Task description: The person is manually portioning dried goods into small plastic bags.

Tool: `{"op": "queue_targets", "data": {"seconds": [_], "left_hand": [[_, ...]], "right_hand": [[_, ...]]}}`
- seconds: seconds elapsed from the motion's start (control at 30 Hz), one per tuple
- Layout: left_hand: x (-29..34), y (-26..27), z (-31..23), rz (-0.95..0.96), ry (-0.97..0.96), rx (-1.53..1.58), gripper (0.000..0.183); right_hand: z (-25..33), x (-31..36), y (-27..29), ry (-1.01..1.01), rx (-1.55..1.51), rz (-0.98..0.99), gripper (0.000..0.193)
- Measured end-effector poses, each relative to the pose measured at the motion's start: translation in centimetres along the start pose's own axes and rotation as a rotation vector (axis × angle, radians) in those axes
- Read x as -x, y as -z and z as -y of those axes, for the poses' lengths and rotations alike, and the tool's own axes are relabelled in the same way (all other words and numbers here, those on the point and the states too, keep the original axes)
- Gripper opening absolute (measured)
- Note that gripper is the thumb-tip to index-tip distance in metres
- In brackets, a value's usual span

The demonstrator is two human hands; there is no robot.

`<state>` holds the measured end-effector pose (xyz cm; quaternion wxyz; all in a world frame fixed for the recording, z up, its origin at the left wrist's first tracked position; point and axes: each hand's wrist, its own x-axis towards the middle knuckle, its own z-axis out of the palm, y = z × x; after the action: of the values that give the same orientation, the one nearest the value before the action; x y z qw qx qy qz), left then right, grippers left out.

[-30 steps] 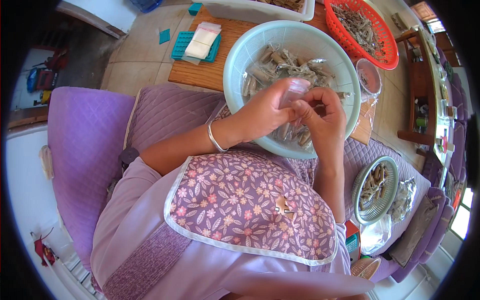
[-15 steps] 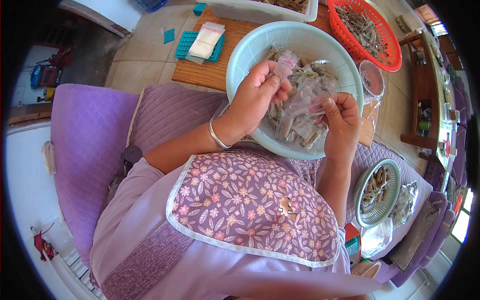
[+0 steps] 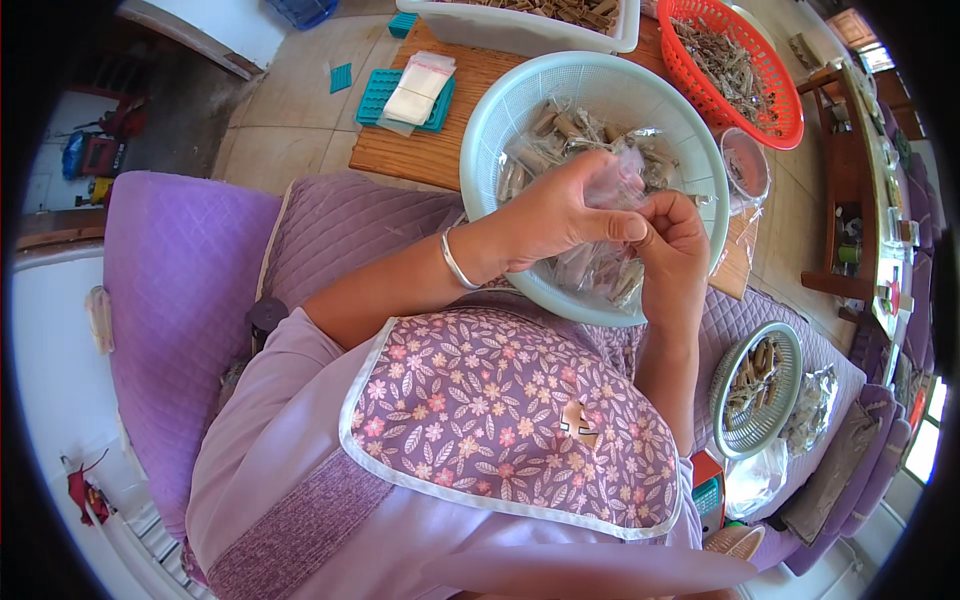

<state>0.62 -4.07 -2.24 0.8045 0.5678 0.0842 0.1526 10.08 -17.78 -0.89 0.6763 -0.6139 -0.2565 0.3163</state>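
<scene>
Over the pale blue-green mesh basin (image 3: 490, 110), my hands meet at a small clear plastic bag (image 3: 622, 172). My left hand (image 3: 575, 215), with a silver bangle on its wrist, is closed on the bag, its thumb pointing right. My right hand (image 3: 675, 235) pinches at the same spot, thumb and forefinger touching the left thumb; what exactly sits in that pinch is hidden. Below them in the basin lie several clear bags and short brown stick-like pieces (image 3: 568, 125). Whether the held bag contains anything, I cannot make out.
A stack of clear bags (image 3: 418, 90) rests on a teal tray (image 3: 375, 92) at the wooden table's (image 3: 400, 153) left. Behind stand a white bin (image 3: 520, 35) and a red basket (image 3: 690, 75) of brown pieces. A small green basket (image 3: 722, 400) sits at right; a clear tub (image 3: 765, 180) is nearer the basin.
My left hand has moved right and slightly down, bringing the bag over to my right hand. The hands were apart before and now touch.
</scene>
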Motion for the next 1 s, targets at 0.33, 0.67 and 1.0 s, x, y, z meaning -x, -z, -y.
{"op": "queue_targets", "data": {"seconds": [0.33,0.67,1.0], "left_hand": [[-0.2,1.7,-1.6,-0.345,-0.158,0.328,0.025],[3.1,2.5,-3.2,0.076,-0.063,-0.391,0.033],[3.7,2.7,-2.8,0.222,-0.279,-0.987,0.024]], "right_hand": [[0.0,-0.4,0.1,-0.012,-0.065,-0.069,0.034],[0.7,-0.1,0.3,0.049,-0.006,-0.108,0.035],[0.8,2.8,-0.3,0.178,0.558,-0.064,0.03]]}}
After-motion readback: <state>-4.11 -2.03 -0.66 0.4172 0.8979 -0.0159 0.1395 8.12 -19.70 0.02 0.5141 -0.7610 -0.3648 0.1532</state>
